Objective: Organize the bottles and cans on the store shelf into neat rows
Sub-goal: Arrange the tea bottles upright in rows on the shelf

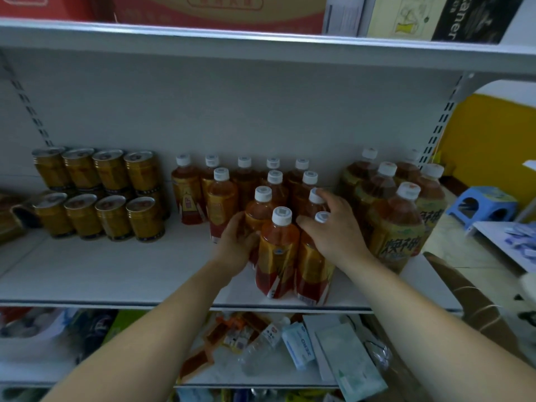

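Blue stool [481, 200], red carton [220, 13] overhead

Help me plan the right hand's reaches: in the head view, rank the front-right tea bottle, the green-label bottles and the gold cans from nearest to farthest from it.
1. Front-right tea bottle: under the right hand, touching.
2. Green-label bottles: just to its right.
3. Gold cans: far left of the shelf.
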A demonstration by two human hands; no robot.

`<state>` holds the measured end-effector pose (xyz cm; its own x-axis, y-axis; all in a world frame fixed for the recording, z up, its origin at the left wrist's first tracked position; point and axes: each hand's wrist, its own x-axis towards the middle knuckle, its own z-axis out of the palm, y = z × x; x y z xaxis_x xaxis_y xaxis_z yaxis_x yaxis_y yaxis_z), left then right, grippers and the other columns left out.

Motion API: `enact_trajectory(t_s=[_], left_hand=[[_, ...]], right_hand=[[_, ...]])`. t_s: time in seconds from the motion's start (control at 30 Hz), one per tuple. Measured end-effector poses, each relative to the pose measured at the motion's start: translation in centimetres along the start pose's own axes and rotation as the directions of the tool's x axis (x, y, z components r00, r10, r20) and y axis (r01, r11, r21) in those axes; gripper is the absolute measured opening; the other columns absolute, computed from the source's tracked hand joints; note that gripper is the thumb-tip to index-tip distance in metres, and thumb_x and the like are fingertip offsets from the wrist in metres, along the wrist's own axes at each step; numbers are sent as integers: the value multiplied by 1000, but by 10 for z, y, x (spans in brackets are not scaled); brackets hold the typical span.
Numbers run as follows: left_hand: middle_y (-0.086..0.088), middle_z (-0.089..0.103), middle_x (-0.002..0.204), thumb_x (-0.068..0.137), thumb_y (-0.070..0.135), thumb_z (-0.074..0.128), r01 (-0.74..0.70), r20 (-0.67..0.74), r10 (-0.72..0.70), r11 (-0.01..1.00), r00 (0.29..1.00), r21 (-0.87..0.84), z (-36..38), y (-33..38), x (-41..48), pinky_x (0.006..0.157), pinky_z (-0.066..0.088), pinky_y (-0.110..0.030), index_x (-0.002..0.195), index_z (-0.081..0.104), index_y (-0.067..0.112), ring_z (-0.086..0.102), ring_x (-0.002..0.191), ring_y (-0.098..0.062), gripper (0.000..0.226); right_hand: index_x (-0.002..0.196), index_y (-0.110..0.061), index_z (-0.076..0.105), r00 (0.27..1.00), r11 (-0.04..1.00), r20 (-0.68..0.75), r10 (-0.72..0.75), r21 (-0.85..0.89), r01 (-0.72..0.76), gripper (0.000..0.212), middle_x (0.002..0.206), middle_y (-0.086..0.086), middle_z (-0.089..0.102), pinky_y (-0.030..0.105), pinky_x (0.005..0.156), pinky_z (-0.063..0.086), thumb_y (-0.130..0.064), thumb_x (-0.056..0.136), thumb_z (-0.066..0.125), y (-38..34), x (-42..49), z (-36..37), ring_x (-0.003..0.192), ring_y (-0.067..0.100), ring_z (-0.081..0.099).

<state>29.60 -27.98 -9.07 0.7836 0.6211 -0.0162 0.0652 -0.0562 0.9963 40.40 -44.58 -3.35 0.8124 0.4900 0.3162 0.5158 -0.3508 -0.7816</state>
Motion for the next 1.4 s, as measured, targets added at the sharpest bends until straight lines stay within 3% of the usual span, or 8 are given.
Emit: enact_trajectory(t_s=[0.23,0.4,0.77,0.9,1.13,1.2,1.3,1.4], left_hand=[[3,42,144,95,50,39,118,139,-109,991,984,-57,4,0,7,109,34,-45,144,22,47,42,130,-20,52],[8,51,127,92,55,42,193,122,-182,977,976,-86,11,1,9,83,46,-36,138,31,50,52,103,-12,47],[-6,70,111,95,55,29,224,163,-165,846,973,-484,32,-16,4,91,47,-42,117,63,25,64,106,-24,51],[-5,74,92,95,55,26,239,124,-205,831,971,-502,43,-20,-3,61,55,-27,102,70,25,71,83,-16,53],[13,74,82,97,52,26,80,52,-69,966,996,-245,38,-8,0,54,50,-11,90,71,38,68,76,1,48],[24,70,89,97,54,25,61,60,-57,995,997,-76,26,-3,-4,68,46,-8,90,69,52,63,84,9,44],[14,46,136,95,55,32,68,44,-76,985,996,157,-1,1,-8,105,27,-26,136,43,41,39,129,-10,45],[8,35,147,90,52,48,17,112,-67,917,991,398,-31,9,-19,109,25,-33,144,30,37,32,134,-15,58]], right_hand=[[139,-32,41,1000,999,-12,3,36,-3,73,118,-16,36,27,96,28,-51,73,67,0,-4,-1,114,4,36],[143,-31,37,1000,997,9,20,71,-21,77,136,-9,39,27,101,27,-44,75,71,0,-8,-1,128,10,36],[140,-36,42,997,988,-49,58,148,-50,67,140,-13,48,27,103,32,-46,79,67,1,-11,2,127,7,42],[141,-34,42,997,988,-51,57,144,-49,68,142,-12,47,24,100,29,-46,79,68,1,-11,3,129,7,41],[138,-30,46,996,992,-84,40,122,-29,66,136,-10,49,25,97,31,-52,79,68,0,-19,-2,120,4,42],[136,-30,47,995,991,-77,59,129,-49,68,133,-10,49,25,92,31,-55,76,68,0,-21,-4,115,2,41],[134,-28,48,997,998,-78,-1,67,6,70,124,-13,47,27,92,32,-60,74,64,-7,-17,-13,117,7,42],[137,-25,46,991,972,56,-122,-197,131,75,132,-3,53,34,95,39,-66,75,56,-28,0,-22,122,20,47]])
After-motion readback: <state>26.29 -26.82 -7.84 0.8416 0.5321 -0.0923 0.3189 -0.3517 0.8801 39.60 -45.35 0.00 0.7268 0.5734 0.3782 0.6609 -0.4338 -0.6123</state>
